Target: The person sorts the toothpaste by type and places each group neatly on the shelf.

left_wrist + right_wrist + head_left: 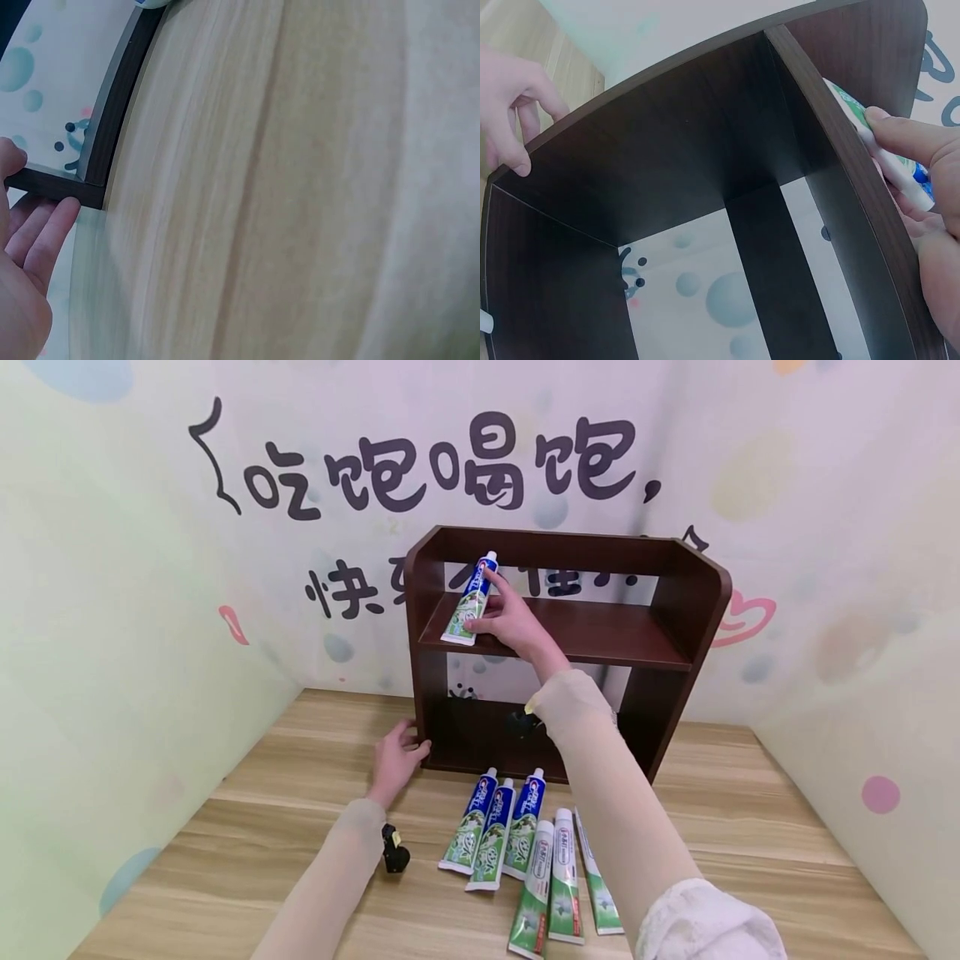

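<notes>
My right hand (517,620) pinches a blue-and-green toothpaste tube (470,606) at the left end of the upper board of a dark brown shelf (592,631). The tube leans with its white cap up; in the right wrist view its green part (847,105) shows beyond the board's edge. Low on the shelf's left side panel, my left hand (396,762) grips the front edge. Thumb and fingers (52,236) lie on opposite sides of that panel in the left wrist view. On the table before the shelf lie several toothpaste tubes, blue-and-green ones (492,839) and white-and-green ones (564,881).
The shelf stands on a wood-grain table (247,835) against a printed wall (360,410) with black lettering. Pale side walls (847,635) border the table left and right. The lying tubes sit close to the shelf's foot, partly under my right forearm.
</notes>
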`<state>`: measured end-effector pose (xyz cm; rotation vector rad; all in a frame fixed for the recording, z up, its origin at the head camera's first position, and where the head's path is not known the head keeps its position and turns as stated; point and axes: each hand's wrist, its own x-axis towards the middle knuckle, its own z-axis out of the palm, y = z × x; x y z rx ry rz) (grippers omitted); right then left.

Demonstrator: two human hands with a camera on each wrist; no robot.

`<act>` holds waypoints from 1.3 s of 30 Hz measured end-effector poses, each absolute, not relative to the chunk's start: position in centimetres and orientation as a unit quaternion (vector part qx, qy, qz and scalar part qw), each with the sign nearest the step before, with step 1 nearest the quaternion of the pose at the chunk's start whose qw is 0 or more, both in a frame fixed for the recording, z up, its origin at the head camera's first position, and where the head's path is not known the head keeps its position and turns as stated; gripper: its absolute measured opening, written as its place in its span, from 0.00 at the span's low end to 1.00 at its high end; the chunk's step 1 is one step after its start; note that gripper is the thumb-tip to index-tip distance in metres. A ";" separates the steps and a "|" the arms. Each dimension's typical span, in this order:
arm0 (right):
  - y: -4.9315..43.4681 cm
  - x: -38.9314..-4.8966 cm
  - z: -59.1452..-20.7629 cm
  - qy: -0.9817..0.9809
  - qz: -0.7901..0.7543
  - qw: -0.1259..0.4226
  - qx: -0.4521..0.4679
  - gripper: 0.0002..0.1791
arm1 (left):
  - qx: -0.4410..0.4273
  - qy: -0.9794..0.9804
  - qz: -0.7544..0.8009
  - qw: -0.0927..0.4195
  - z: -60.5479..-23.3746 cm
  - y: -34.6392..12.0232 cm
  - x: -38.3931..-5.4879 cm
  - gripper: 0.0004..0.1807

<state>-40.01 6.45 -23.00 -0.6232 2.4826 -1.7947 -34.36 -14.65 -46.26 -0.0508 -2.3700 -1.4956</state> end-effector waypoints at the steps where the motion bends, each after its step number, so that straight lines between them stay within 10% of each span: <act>1: 6.4 -39.9 -22.9 0.796 -0.572 0.011 -0.198 0.51 | -0.019 -0.833 -0.526 0.170 -46.3 -14.6 -34.3 0.26; 39: 5.9 -39.9 -23.3 0.851 -0.471 -0.005 -0.232 0.32 | -0.020 -0.830 -0.530 0.169 -46.2 -14.5 -34.0 0.25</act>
